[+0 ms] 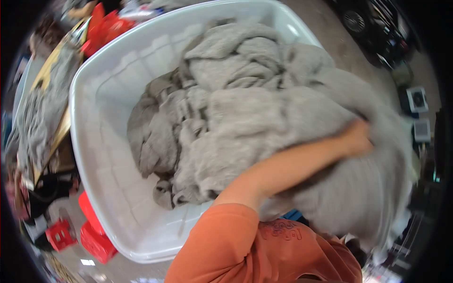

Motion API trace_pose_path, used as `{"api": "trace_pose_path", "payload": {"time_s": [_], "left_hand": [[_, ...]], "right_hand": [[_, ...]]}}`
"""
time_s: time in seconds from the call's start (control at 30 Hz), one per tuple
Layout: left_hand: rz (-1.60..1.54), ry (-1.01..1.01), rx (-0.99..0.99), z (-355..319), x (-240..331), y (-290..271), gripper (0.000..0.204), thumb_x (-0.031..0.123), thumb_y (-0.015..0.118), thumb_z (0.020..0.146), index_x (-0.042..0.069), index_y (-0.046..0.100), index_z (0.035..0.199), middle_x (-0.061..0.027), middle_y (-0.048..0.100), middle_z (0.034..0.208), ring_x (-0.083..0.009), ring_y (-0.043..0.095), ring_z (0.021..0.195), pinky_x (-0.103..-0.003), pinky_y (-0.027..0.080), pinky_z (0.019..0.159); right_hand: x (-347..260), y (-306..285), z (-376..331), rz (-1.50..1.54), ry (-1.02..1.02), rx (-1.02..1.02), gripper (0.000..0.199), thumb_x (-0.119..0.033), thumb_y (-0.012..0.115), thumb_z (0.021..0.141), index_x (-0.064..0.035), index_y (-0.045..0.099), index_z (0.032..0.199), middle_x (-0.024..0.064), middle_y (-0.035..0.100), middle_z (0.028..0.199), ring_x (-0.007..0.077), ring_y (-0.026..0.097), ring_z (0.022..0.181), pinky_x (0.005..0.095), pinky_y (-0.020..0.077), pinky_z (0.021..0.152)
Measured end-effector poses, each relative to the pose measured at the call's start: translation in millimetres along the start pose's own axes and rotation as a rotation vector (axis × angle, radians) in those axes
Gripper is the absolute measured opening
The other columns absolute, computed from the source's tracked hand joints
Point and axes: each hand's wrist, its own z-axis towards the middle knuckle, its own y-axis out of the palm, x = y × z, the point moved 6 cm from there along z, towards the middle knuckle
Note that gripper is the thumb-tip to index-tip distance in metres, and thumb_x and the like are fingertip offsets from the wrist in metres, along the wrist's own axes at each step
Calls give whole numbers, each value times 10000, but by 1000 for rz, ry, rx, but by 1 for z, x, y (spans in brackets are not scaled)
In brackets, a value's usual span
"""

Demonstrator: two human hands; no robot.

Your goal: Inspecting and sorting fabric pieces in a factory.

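Note:
A heap of soft grey knit cloth (250, 108) lies in a large white plastic tub (127, 226), gathered toward its middle and right. My left arm reaches across my body to the right. At its end my left hand (357, 138) is closed on a grey knit cloth (349, 203) that hangs in a broad, blurred sweep past the tub's right side. Motion smears the hand, and its fingers are partly lost in the folds. My right hand does not show; the cloth covers the area on that side.
At the left stands a table with a yellow edge (61, 127), with more grey knit pieces (42, 113) on it. A red plastic bag (108, 28) sits behind the tub's left corner. Red plastic stools (96, 240) stand at lower left. Dark wheeled equipment (373, 28) is at far right.

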Motion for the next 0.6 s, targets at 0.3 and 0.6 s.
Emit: {"api": "trace_pose_path", "payload": {"time_s": [0.3, 0.6], "left_hand": [[788, -153, 263, 23, -240, -15, 184, 171, 492, 764, 55, 536, 899, -163, 549, 843, -317, 536, 858, -387, 449, 699], [730, -145, 16, 118, -284, 28, 161, 153, 511, 739, 51, 540, 859, -156, 541, 822, -309, 525, 860, -377, 443, 712]], "right_hand": [[60, -105, 94, 71, 22, 311, 51, -91, 586, 584, -91, 543, 611, 36, 554, 676, 213, 568, 686, 374, 284, 902], [122, -107, 103, 209, -75, 180, 47, -123, 564, 616, -95, 556, 655, 33, 573, 716, 204, 576, 746, 375, 250, 941]]}}
